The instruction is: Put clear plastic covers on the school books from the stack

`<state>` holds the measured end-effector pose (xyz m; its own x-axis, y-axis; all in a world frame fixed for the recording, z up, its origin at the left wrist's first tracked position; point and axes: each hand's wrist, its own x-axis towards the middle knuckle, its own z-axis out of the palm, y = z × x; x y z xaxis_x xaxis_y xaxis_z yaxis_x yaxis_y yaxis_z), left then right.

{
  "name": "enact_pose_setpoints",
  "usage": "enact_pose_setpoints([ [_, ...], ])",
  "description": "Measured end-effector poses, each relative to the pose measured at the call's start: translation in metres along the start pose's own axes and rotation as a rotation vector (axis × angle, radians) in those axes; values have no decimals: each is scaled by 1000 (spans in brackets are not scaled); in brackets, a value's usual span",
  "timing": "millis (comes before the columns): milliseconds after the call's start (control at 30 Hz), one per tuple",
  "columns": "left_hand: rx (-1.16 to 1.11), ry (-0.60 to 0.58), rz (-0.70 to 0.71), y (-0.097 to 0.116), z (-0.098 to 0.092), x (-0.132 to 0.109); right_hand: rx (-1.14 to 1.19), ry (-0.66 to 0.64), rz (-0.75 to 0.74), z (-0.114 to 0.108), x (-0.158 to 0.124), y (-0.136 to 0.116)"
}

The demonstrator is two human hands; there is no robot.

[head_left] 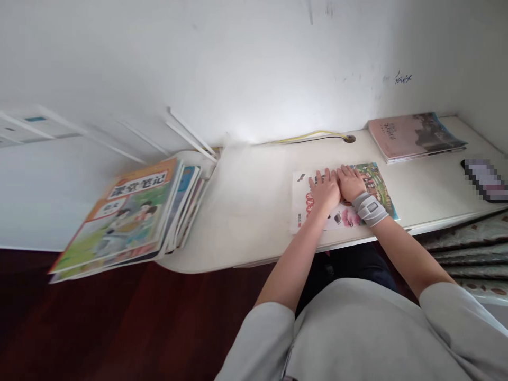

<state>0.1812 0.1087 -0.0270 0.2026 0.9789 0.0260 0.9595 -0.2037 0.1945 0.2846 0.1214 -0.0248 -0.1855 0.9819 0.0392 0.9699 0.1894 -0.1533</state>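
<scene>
On the white desk in front of me lies an illustrated book (381,185), opened out flat or with its front and back covers showing. My left hand (326,189) rests on its white half with the fingers spread. Beside it, almost touching, my right hand (351,183) lies on the colourful half, fingers stretched out and the palm down. A grey wrist brace (370,208) wraps my right wrist. Both hands cover the middle of the book, so part of its print is hidden.
Several books (138,211) stand upright at the desk's left end, next to white rods (192,140). A thin stack of books (413,136) lies at the back right, with a phone (484,180) near it. A yellow cable (317,133) enters a desk hole (349,138). Patterned cloth (468,243) hangs at the right.
</scene>
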Motion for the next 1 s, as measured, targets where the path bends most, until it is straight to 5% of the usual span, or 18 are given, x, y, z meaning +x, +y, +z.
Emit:
enact_pose_setpoints([
  [167, -12, -35, -2, -25, 1, 0, -17, -7, -80, 7, -5, 22],
  [367, -20, -52, -108, -59, -3, 2, -55, -22, 26, 2, -13, 57],
  [533, -32, -1, -112, -68, 0, 1, -61, -26, 117, 0, -20, 80],
  [800, 23, 168, -88, -86, -15, 7, -138, 99, 53, -7, -12, 87],
  [1000, -22, 241, -220, -97, -18, 8, -256, 111, 32, -11, -2, 90],
])
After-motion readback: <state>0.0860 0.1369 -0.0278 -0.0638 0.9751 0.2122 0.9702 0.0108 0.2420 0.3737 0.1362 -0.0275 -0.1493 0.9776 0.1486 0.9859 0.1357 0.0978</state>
